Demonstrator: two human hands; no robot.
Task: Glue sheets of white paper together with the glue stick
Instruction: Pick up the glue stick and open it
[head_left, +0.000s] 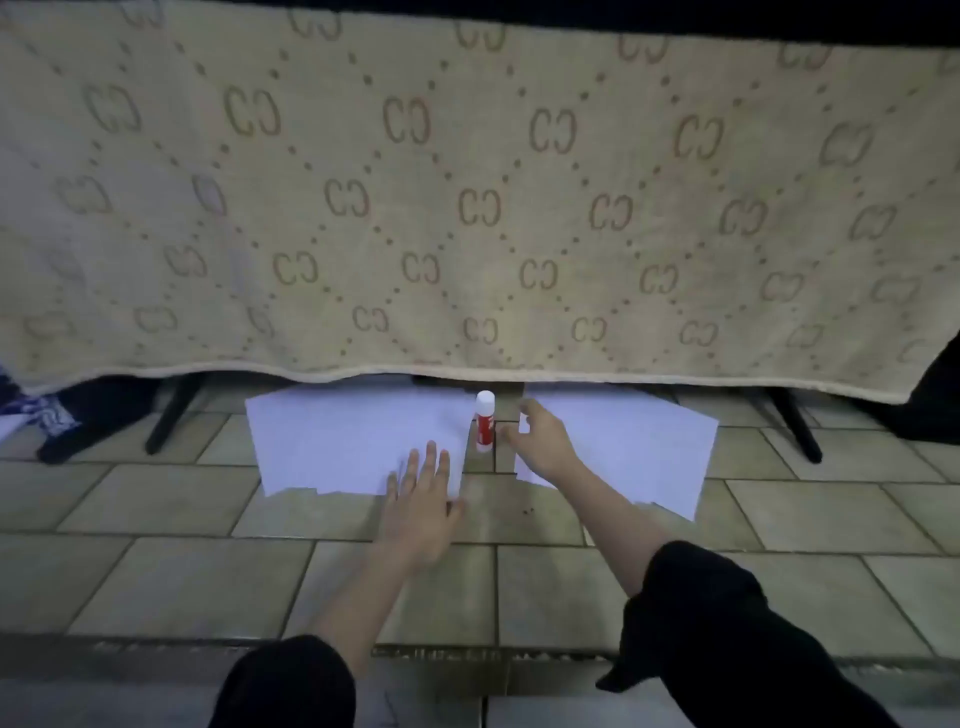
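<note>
A red glue stick (484, 422) with a white cap stands upright on the tiled floor between two stacks of white paper. The left stack (337, 441) lies fanned out, and my left hand (423, 491) rests flat on its right corner with straight fingers. The right stack (634, 447) lies askew to the right of the glue stick. My right hand (540, 441) hovers just right of the glue stick with spread, relaxed fingers, over the right stack's left edge and holding nothing.
A beige patterned cloth (467, 208) hangs down just behind the paper, with black legs (171, 415) showing beneath it at left and right (800, 431). Tiled floor (208, 571) stretches toward me.
</note>
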